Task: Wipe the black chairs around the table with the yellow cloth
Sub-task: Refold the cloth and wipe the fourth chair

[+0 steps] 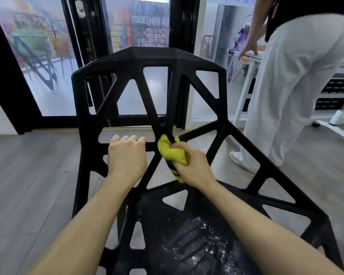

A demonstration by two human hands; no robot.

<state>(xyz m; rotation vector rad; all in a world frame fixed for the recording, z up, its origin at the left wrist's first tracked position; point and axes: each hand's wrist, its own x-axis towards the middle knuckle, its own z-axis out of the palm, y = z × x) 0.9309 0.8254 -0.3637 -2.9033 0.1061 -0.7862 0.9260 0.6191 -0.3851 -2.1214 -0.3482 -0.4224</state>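
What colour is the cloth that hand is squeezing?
Bright yellow. The right hand grips the cloth against the black chair; the head view shows it.

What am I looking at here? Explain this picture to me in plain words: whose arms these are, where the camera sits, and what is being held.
There is no machine here. The one picture comes from a wide-angle camera worn on a person's head, looking forward and down, so the two bare arms reaching in from below belong to the wearer.

In front of them stands a black chair with an open backrest made of struts. The left hand grips a horizontal strut of the backrest. The right hand holds a bunched yellow cloth against the spot where several struts meet. The seat at the bottom shows glistening specks.

At the right another person in white trousers stands with a hand on a white table. Behind the chair is a black-framed glass door, and the floor is grey wood-look planks.
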